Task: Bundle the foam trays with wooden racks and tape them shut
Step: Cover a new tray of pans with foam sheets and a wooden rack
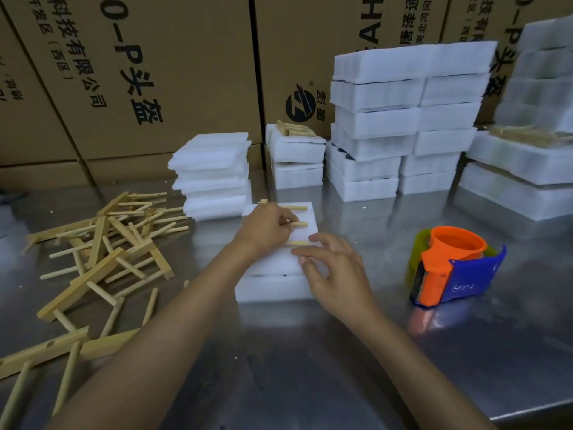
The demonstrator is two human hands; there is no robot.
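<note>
My worry is the wooden rack (296,224) sliding off the stacked foam trays (273,274) before tape goes on, since nothing binds it yet and the trays look light. My left hand (266,226) pinches a rack peg atop the trays; my right hand (333,265) rests there with fingers loosely spread, steadying. The tape dispenser (449,268) waits right of the trays on the counter (310,352).
</note>
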